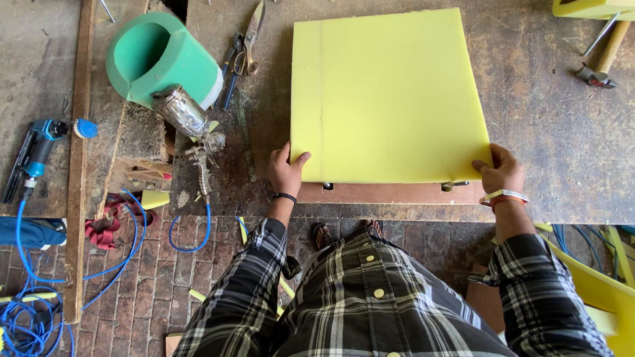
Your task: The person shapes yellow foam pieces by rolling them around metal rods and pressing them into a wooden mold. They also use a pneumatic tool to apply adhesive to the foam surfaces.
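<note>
Both hands (left, right) gripping yellow foam sheet, brown board beneath

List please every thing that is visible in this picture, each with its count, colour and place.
foam sheet: 1, yellow, middle of workbench, lying on the board
board: 1, brown, under the foam's near edge
workbench: 1, grey-brown, worn
foam cylinder: 1, green, hollow, upper left
spray gun: 1, silver, below the cylinder
scissors: 1, metal, left of the foam
hammer: 1, wooden handle, upper right
nail gun: 1, blue-black, far left
hoses: several, blue, floor left
left hand: 1, on foam's near left corner
right hand: 1, on near right corner
</note>
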A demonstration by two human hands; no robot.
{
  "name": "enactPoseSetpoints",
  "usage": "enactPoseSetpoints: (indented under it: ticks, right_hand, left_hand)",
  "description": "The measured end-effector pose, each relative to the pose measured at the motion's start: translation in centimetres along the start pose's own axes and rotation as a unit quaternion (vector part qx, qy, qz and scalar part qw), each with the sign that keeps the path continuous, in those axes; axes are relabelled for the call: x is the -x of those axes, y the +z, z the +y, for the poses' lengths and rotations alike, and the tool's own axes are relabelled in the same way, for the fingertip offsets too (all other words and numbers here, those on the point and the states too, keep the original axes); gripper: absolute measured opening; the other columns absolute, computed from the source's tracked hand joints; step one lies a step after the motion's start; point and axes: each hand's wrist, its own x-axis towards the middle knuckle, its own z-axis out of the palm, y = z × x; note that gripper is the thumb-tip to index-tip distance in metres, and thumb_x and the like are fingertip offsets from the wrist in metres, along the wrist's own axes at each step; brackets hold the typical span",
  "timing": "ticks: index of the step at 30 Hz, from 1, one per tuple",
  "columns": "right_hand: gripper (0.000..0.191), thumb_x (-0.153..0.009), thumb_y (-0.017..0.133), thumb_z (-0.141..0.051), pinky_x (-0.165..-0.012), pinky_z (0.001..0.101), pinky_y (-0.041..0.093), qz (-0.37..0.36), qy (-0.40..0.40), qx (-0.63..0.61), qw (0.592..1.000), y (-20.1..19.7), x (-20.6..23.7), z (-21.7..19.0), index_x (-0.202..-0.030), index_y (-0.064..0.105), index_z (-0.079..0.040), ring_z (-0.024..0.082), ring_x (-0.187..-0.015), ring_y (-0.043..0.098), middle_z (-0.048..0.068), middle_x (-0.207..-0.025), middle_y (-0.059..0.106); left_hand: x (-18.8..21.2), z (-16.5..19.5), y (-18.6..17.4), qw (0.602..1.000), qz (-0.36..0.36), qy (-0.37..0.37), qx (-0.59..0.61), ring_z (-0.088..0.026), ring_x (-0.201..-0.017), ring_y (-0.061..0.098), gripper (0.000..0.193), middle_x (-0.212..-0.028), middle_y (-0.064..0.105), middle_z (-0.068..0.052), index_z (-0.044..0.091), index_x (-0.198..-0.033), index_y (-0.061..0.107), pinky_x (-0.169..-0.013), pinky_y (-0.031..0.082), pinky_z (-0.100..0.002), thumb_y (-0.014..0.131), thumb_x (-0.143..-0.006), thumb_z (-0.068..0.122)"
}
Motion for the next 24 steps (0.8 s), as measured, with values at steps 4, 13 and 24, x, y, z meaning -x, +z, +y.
enactPoseSetpoints:
  ticks: [4,13,24]
  right_hand:
    - [0.045,-0.089,0.081,-0.003,-0.092,0.0268,0.057,0.019,0.014,-0.044,0.999,0.0,0.3,0.1,-0.133,0.07,-0.003,0.013,-0.103,0.071,0.008,-0.119,0.076]
    - [0.042,-0.089,0.078,0.002,-0.096,0.0273,0.059,0.054,0.064,-0.106,0.991,0.1,0.6,-0.4,-0.13,0.07,-0.004,0.015,-0.106,0.072,0.009,-0.121,0.074]
    - [0.04,-0.091,0.079,-0.009,-0.089,0.0284,0.057,0.07,0.056,-0.112,0.99,1.2,-0.5,2.0,-0.127,0.069,0.001,0.018,-0.102,0.071,0.013,-0.117,0.074]
  left_hand:
    - [0.1,-0.2,0.1,0.999,0.03,0.002,0.022,-0.03,-0.098,0.069,0.057,-0.106,0.07,-0.012,0.015,-0.128,0.071,-0.081,0.058,-0.043,0.084,-0.079,0.041]
    - [0.0,-1.4,0.8,0.995,0.058,0.046,0.061,-0.033,-0.103,0.068,0.056,-0.11,0.07,-0.016,0.006,-0.126,0.069,-0.085,0.057,-0.043,0.088,-0.079,0.029]
    - [-0.1,-2.7,1.1,0.986,-0.054,-0.129,0.088,-0.029,-0.106,0.069,0.058,-0.113,0.073,-0.012,0.007,-0.127,0.069,-0.091,0.054,-0.042,0.083,-0.082,0.041]
